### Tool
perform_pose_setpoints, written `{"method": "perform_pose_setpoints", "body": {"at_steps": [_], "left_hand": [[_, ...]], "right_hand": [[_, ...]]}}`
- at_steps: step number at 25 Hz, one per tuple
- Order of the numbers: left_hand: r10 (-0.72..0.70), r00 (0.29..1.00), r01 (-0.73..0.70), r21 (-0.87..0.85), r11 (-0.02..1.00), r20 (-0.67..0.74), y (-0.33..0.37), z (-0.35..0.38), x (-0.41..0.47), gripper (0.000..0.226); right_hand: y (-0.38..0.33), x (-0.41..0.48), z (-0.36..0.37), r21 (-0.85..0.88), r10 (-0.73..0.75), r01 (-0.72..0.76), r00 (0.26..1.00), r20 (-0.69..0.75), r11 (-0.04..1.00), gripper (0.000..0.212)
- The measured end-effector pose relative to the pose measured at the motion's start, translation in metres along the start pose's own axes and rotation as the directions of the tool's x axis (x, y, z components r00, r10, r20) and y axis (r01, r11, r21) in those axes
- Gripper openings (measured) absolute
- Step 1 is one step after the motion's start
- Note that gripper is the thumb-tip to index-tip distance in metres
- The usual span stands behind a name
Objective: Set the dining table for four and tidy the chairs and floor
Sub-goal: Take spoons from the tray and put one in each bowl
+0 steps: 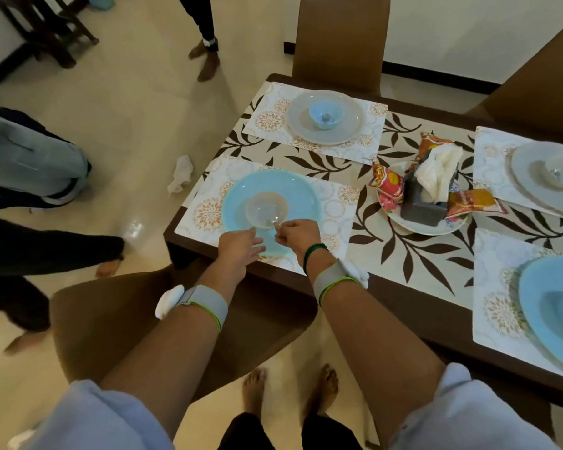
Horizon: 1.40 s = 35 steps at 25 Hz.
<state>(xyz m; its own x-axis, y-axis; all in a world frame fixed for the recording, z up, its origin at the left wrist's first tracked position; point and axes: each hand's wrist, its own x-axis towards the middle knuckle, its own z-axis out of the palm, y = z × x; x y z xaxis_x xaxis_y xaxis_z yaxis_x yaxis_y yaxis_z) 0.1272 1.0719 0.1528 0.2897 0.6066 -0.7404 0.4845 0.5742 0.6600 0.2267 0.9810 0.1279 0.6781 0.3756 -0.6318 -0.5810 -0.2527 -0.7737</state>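
From where I sit, the whole move turns on the glass bowl (266,209). It stands upright in the middle of the blue plate (294,190), on the placemat (337,219) at the near left corner of the surface (403,298). It lies straight ahead of both hands, just past the fingertips.

My right hand (298,233) is at the bowl's near rim. Its fingers are curled into a pinch on something thin and shiny. I take this for a spoon (276,222), though it is too small to be sure. If it is one, its long axis appears to run from the pinch up and left into the bowl.

My left hand (238,245) has its fingers stretched out and holds nothing. Its tips are at the bowl's near-left side, and I cannot tell whether they touch.

The right hand is the nearer to the rim, so I judge that it finishes the placing while the left steadies the bowl. A crumpled tissue (180,175) lies on the floor, well to the left.
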Motion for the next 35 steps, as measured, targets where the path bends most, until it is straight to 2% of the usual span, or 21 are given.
{"method": "perform_pose_setpoints", "body": {"at_steps": [2, 5, 7, 8, 9, 11, 12, 13, 14, 16, 17, 19, 21, 23, 26, 27, 31, 35], "left_hand": [[-0.026, 1.000, 0.025, 0.047, 0.999, 0.012, -0.002, -0.010, 0.007, 0.027], [0.004, 0.997, -0.018, 0.175, 0.984, 0.083, -0.002, -0.024, 0.005, 0.023], [0.145, 0.978, -0.191, 0.358, 0.914, 0.151, 0.004, -0.030, -0.006, 0.020], [0.221, 0.947, -0.308, 0.468, 0.829, 0.233, 0.008, -0.034, -0.015, 0.024], [0.278, 0.909, -0.411, 0.563, 0.717, 0.310, 0.013, -0.035, -0.022, 0.031], [0.330, 0.826, -0.563, 0.691, 0.454, 0.457, 0.024, -0.032, -0.037, 0.047], [0.352, 0.777, -0.623, 0.716, 0.315, 0.522, 0.027, -0.031, -0.044, 0.051], [0.376, 0.720, -0.672, 0.721, 0.168, 0.583, 0.031, -0.026, -0.052, 0.054], [0.399, 0.663, -0.698, 0.716, 0.022, 0.634, 0.033, -0.024, -0.059, 0.055], [0.411, 0.538, -0.710, 0.658, -0.250, 0.736, 0.035, -0.016, -0.076, 0.054], [0.399, 0.477, -0.705, 0.612, -0.359, 0.783, 0.033, -0.010, -0.085, 0.053], [0.348, 0.367, -0.678, 0.504, -0.535, 0.863, 0.026, 0.004, -0.097, 0.051], [0.298, 0.254, -0.654, 0.391, -0.648, 0.920, 0.016, 0.022, -0.114, 0.049], [0.253, 0.172, -0.671, 0.301, -0.678, 0.952, 0.005, 0.044, -0.142, 0.048], [0.157, 0.008, -0.670, 0.122, -0.732, 0.987, -0.024, 0.084, -0.201, 0.044], [0.151, -0.017, -0.668, 0.101, -0.737, 0.988, -0.028, 0.092, -0.208, 0.042], [0.031, -0.174, -0.677, -0.097, -0.729, 0.984, -0.090, 0.133, -0.289, 0.037], [-0.122, -0.307, -0.662, -0.304, -0.685, 0.944, -0.184, 0.165, -0.377, 0.037]], "right_hand": [[0.003, 0.001, 0.004, 0.003, -0.010, 0.010, 0.999, -0.046, 1.000, 0.018], [0.003, -0.014, 0.008, -0.031, -0.024, 0.021, 0.997, -0.076, 0.999, 0.015], [-0.001, -0.027, 0.007, -0.116, -0.055, 0.044, 0.994, -0.093, 0.992, 0.014], [-0.002, -0.037, 0.004, -0.246, -0.119, 0.087, 0.986, -0.118, 0.965, 0.019], [-0.006, -0.047, -0.001, -0.458, -0.203, 0.129, 0.972, -0.116, 0.879, 0.023], [-0.011, -0.072, -0.017, -0.849, -0.358, 0.141, 0.932, -0.061, 0.510, 0.029], [-0.011, -0.085, -0.024, -0.938, -0.410, 0.124, 0.912, -0.022, 0.325, 0.033], [-0.012, -0.103, -0.035, -0.976, -0.457, 0.098, 0.890, -0.002, 0.195, 0.035], [-0.012, -0.114, -0.043, -0.990, -0.492, 0.075, 0.871, 0.005, 0.123, 0.036], [-0.012, -0.139, -0.063, -0.991, -0.531, 0.012, 0.845, -0.062, 0.134, 0.040], [-0.010, -0.153, -0.076, -0.985, -0.536, -0.021, 0.837, -0.113, 0.174, 0.042], [-0.006, -0.179, -0.099, -0.964, -0.554, -0.074, 0.806, -0.208, 0.254, 0.044], [0.001, -0.210, -0.125, -0.941, -0.556, -0.135, 0.777, -0.295, 0.311, 0.046], [0.013, -0.242, -0.154, -0.914, -0.561, -0.208, 0.735, -0.381, 0.349, 0.046], [0.041, -0.301, -0.203, -0.840, -0.543, -0.313, 0.652, -0.529, 0.443, 0.044], [0.045, -0.309, -0.211, -0.823, -0.535, -0.324, 0.638, -0.554, 0.466, 0.044], [0.092, -0.382, -0.267, -0.671, -0.451, -0.387, 0.520, -0.725, 0.632, 0.045], [0.166, -0.467, -0.316, -0.543, -0.377, -0.454, 0.407, -0.832, 0.706, 0.046]]}}
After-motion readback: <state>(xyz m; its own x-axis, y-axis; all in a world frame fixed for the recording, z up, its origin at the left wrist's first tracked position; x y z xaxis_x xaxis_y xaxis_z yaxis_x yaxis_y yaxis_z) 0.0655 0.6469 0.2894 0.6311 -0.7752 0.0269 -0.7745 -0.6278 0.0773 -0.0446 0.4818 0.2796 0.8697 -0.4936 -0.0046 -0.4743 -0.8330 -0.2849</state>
